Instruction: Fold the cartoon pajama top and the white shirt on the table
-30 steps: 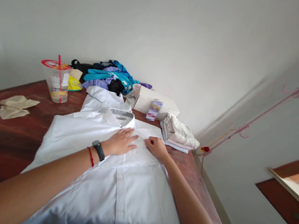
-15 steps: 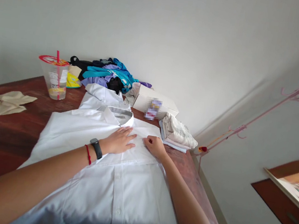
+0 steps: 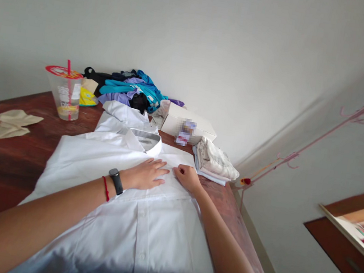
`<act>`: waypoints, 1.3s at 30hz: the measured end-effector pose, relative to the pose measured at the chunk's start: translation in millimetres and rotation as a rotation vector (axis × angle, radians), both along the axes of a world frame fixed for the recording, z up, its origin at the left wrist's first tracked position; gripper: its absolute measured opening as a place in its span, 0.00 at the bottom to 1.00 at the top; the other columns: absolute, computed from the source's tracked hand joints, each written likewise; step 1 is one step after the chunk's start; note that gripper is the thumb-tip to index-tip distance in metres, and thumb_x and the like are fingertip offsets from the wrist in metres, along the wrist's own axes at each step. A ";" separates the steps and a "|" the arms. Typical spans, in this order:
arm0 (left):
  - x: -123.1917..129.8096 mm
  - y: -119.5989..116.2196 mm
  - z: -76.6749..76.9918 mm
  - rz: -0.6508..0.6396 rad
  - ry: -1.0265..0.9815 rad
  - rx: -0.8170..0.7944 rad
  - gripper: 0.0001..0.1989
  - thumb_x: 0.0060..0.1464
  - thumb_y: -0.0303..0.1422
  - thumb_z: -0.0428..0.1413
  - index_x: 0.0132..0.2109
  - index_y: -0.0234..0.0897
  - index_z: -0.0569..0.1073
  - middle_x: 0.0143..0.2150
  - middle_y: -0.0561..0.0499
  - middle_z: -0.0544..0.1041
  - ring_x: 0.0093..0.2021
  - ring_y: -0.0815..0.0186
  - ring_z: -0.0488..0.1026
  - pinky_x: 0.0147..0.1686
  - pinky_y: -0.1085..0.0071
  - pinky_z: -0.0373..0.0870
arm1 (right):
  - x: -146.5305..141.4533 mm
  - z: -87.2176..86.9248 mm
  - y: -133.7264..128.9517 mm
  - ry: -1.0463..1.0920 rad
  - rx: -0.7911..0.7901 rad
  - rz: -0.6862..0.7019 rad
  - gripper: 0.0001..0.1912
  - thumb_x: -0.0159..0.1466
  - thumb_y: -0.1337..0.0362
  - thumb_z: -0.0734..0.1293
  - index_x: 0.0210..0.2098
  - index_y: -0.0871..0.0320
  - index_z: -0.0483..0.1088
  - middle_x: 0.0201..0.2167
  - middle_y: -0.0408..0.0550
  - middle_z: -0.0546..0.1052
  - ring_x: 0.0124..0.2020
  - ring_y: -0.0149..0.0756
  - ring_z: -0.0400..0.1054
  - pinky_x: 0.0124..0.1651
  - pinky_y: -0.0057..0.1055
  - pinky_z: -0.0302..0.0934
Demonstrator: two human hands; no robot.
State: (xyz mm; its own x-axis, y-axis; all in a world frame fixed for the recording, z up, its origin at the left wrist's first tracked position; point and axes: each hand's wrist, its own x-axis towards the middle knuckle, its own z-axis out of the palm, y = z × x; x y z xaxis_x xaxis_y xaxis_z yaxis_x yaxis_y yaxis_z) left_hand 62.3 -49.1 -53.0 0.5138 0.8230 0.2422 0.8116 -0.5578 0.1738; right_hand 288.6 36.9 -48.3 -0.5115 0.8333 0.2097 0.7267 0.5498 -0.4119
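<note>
A white button-up shirt (image 3: pixel 110 226) lies spread over the table, its collar (image 3: pixel 143 142) pointing away from me. My left hand (image 3: pixel 145 174) rests flat on the upper chest of the shirt, fingers spread, just below the collar. A dark watch (image 3: pixel 116 181) and a red string bracelet (image 3: pixel 105 189) are on that wrist. To the right of it, my right hand (image 3: pixel 187 177) is curled into a loose fist against the shirt near the shoulder. Whether cloth is caught inside those fingers is hidden. Behind the collar lies another white garment (image 3: pixel 120 116).
Behind the shirt are a heap of blue, purple and black clothes (image 3: pixel 130 90), a white box (image 3: pixel 190 126) and a stack of folded clothes (image 3: pixel 217 160). At left stand a plastic cup with a straw (image 3: pixel 68 96) and a crumpled brown napkin (image 3: pixel 16 123). A pink coat stand (image 3: pixel 322 134) leans into view at right.
My left hand has slid slightly right and down over the shirt, closer to my right fist. The right hand keeps its place on the cloth. The view has shifted a little.
</note>
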 end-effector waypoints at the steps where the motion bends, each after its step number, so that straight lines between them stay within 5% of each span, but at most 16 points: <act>1: -0.1 0.1 -0.4 0.001 0.007 -0.002 0.24 0.70 0.43 0.49 0.68 0.42 0.69 0.72 0.39 0.63 0.71 0.48 0.61 0.68 0.48 0.58 | 0.1 -0.1 0.0 0.000 0.000 0.000 0.20 0.67 0.56 0.64 0.21 0.56 0.61 0.19 0.39 0.66 0.25 0.30 0.58 0.30 0.28 0.47; 12: 0.5 -1.0 3.6 0.025 0.036 -0.046 0.25 0.70 0.44 0.48 0.69 0.43 0.67 0.74 0.41 0.61 0.73 0.50 0.59 0.69 0.50 0.56 | -0.8 1.0 -1.2 0.004 0.006 -0.001 0.20 0.67 0.55 0.63 0.21 0.56 0.62 0.19 0.39 0.67 0.24 0.30 0.58 0.30 0.29 0.46; 20: 4.8 -5.2 0.3 -0.002 -0.001 -0.157 0.40 0.65 0.60 0.47 0.75 0.47 0.55 0.79 0.44 0.44 0.77 0.44 0.40 0.72 0.42 0.40 | -0.6 1.6 -2.2 0.008 0.004 0.005 0.20 0.67 0.54 0.63 0.21 0.56 0.64 0.20 0.39 0.68 0.24 0.30 0.58 0.30 0.29 0.46; 39: 13.8 -17.7 4.2 0.005 0.038 -0.119 0.35 0.67 0.55 0.47 0.75 0.46 0.58 0.77 0.40 0.51 0.76 0.39 0.47 0.69 0.33 0.46 | -1.1 2.0 -2.5 0.000 -0.014 -0.017 0.20 0.68 0.54 0.63 0.22 0.56 0.65 0.20 0.39 0.69 0.24 0.30 0.59 0.30 0.28 0.47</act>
